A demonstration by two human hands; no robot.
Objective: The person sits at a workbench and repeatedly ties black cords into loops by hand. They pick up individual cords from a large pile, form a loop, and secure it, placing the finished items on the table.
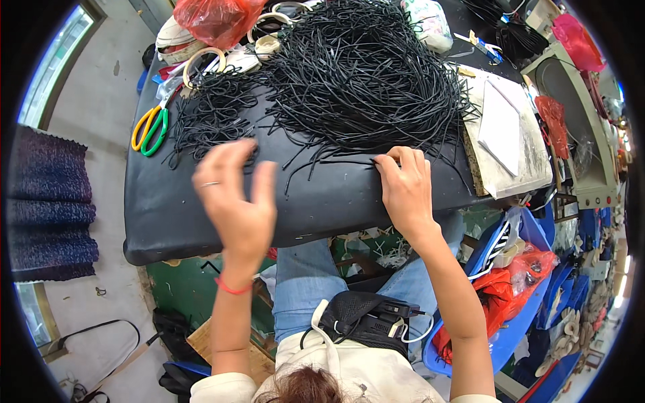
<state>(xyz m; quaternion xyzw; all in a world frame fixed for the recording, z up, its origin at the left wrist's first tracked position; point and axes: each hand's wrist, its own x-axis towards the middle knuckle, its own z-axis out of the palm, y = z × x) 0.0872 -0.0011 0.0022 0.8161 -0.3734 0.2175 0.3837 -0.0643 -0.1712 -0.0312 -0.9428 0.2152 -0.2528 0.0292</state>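
A big heap of thin black cords (363,74) lies on the black padded table. A smaller tangle of black cords (218,111) lies to its left. My right hand (406,188) is at the heap's near edge, thumb and forefinger pinched on the end of a black cord (329,161). That cord runs leftward across the table top and bends toward the near edge. Above the table, just nearer than the small tangle, my left hand (235,195) is slightly blurred, its thumb and fingers apart and nothing in it.
Scissors with yellow and green handles (151,129) lie at the table's left edge. Tape rolls (203,67) and a red plastic bag (218,20) sit at the far left. On the right are a board (537,151) with white paper (500,127) and, lower, a blue bin (494,336) holding red bags.
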